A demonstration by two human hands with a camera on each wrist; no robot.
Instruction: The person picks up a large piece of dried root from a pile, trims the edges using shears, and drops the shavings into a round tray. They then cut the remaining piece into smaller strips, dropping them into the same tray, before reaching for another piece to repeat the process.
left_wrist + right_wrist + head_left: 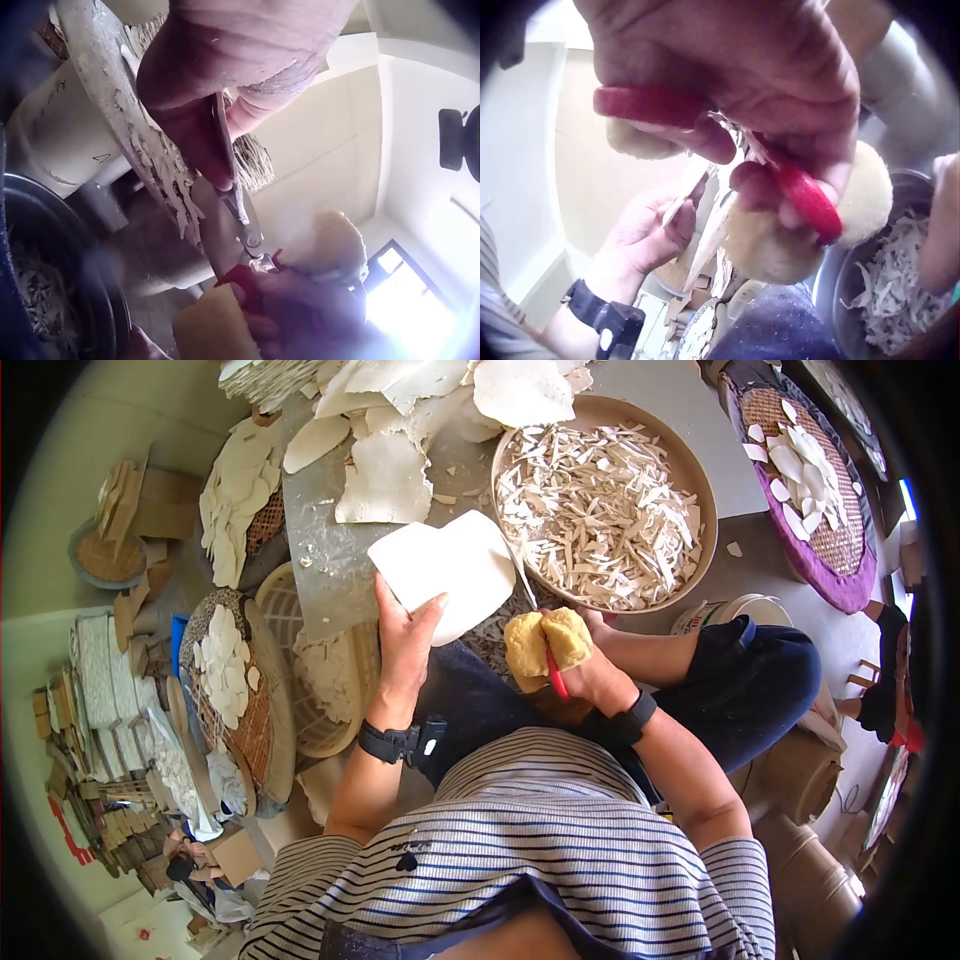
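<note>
The left hand [402, 645] pinches a flat white sheet [450, 575] by its lower left edge, thumb on top. In the right hand [592, 678] are scissors with red handles [806, 196], its fingers through the loops; yellow padding [548, 642] is wrapped about the handles. The scissor blades [524, 578] lie along the sheet's right edge. In the left wrist view the sheet [225, 146] is seen edge-on between thumb and fingers, with the blades [251, 229] beside its lower end.
A round tray [712, 510] of cut white strips stands ahead on a grey table [320, 585], beside stacked white sheets [385, 480]. Woven trays with white pieces stand left [270, 730] and right [850, 560]. A dark basin [112, 300] below holds scraps. A white bucket [745, 610] stands right.
</note>
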